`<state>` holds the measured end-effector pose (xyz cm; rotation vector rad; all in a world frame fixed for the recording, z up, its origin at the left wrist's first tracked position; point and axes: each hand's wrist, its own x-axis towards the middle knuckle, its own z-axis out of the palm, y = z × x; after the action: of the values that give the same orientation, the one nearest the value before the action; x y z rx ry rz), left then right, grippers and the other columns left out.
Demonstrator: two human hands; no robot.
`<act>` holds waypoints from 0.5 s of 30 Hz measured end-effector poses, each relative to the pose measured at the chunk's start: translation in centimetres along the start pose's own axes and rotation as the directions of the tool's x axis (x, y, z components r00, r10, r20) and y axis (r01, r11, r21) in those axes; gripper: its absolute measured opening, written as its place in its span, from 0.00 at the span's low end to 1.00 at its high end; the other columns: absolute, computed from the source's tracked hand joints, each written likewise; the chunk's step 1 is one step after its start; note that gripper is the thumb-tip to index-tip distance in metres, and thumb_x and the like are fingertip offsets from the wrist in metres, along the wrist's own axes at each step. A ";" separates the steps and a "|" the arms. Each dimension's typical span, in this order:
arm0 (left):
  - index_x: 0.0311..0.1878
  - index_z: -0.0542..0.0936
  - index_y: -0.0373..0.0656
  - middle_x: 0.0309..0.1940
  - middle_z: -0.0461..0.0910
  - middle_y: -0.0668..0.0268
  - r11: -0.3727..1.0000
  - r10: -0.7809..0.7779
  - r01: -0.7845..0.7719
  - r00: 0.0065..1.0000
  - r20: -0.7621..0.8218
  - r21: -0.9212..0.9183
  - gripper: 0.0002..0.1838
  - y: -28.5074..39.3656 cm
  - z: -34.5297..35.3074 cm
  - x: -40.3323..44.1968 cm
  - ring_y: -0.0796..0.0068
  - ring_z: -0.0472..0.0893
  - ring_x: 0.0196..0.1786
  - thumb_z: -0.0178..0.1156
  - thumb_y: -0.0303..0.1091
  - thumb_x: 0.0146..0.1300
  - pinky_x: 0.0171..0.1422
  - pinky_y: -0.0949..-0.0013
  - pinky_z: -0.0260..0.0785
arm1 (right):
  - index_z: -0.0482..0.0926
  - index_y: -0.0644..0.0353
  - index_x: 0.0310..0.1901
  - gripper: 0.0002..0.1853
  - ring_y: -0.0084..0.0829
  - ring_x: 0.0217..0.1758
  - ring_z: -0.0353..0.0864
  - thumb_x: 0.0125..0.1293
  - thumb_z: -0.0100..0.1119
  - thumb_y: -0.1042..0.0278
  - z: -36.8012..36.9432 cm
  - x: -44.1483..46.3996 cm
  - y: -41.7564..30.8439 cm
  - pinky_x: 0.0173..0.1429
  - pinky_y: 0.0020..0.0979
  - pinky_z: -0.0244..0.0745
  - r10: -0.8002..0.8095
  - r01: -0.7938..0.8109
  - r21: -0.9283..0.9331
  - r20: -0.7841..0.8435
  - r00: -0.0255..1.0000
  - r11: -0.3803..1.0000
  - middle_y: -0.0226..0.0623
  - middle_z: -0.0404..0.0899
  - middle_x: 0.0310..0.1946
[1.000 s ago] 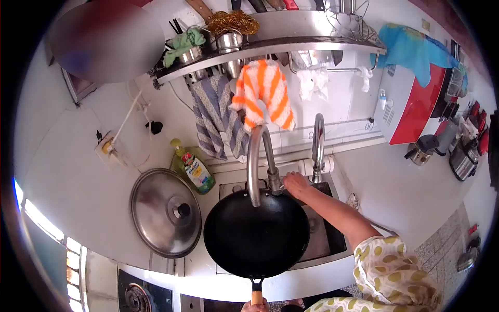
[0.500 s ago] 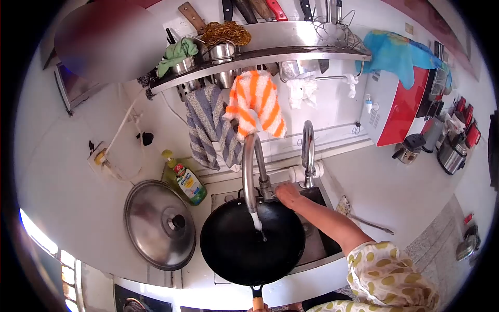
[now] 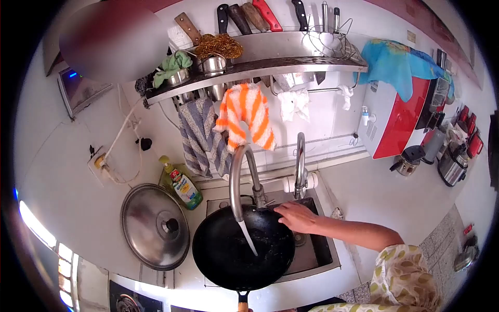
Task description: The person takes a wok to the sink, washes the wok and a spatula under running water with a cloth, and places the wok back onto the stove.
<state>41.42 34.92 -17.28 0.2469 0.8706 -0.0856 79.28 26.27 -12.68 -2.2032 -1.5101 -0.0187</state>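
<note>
A black wok (image 3: 228, 260) lies over the sink (image 3: 317, 266), its wooden handle (image 3: 243, 306) pointing toward me. Only a sliver of my left hand (image 3: 250, 310) shows at the bottom edge, closed at that handle. Water runs from the curved faucet (image 3: 235, 182) into the wok. My right hand (image 3: 297, 217) is over the wok's right rim, just beside the faucet's lever, fingers loosely extended and apparently holding nothing. Whether the fingertips touch the rim, I cannot tell.
Left of the wok are a steel lid (image 3: 156, 227) and a dish soap bottle (image 3: 183, 187). A second faucet (image 3: 300, 166) stands behind the sink. Above hang an orange-striped towel (image 3: 249, 112) and a grey towel (image 3: 200, 135) from a steel shelf (image 3: 270, 65).
My right hand has come away from the faucet lever toward me and over the wok's rim. The water stream now runs longer and fuller into the wok. The view has shifted slightly.
</note>
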 end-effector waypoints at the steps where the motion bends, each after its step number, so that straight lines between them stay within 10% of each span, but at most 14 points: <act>1: 0.42 0.70 0.45 0.15 0.67 0.69 1.000 0.005 -0.005 1.000 -0.001 -0.008 0.14 -0.1 0.1 0.0 0.76 0.64 0.13 0.52 0.40 0.54 0.16 0.74 0.61 | 0.73 0.67 0.44 0.15 0.46 0.48 0.72 0.57 0.54 0.68 -1.6 0.2 -0.7 0.53 0.41 0.66 0.037 -0.038 0.101 0.015 0.999 0.994 0.49 0.74 0.40; 7: 0.44 0.71 0.44 0.16 0.68 0.67 0.998 0.041 -0.041 0.999 -0.011 0.049 0.16 -0.2 -1.9 1.0 0.76 0.65 0.12 0.52 0.43 0.55 0.13 0.76 0.61 | 0.72 0.63 0.44 0.11 0.26 0.31 0.75 0.59 0.54 0.72 -10.9 5.4 -3.9 0.39 0.26 0.72 0.078 0.102 0.330 -0.491 0.868 0.939 0.34 0.76 0.33; 12: 0.44 0.71 0.42 0.16 0.68 0.69 0.981 0.142 -0.128 0.986 -0.091 0.146 0.16 -0.5 -1.2 0.6 0.78 0.65 0.13 0.50 0.42 0.57 0.14 0.77 0.61 | 0.70 0.64 0.46 0.15 0.25 0.35 0.74 0.59 0.56 0.69 -11.8 10.4 -3.3 0.38 0.27 0.72 0.200 0.014 0.403 -0.483 0.852 0.915 0.35 0.75 0.33; 15: 0.46 0.70 0.41 0.16 0.68 0.70 0.979 0.157 -0.143 0.984 -0.086 0.149 0.17 -0.4 -1.2 0.3 0.79 0.64 0.12 0.49 0.42 0.59 0.13 0.78 0.59 | 0.70 0.68 0.41 0.15 0.37 0.32 0.76 0.57 0.57 0.66 -10.0 13.8 -1.5 0.39 0.33 0.72 0.082 -0.002 0.096 -0.833 0.547 0.995 0.43 0.75 0.29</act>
<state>40.71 34.83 -18.33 0.4525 0.9409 0.0053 85.87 35.07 0.43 -1.7044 -0.8550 -0.8671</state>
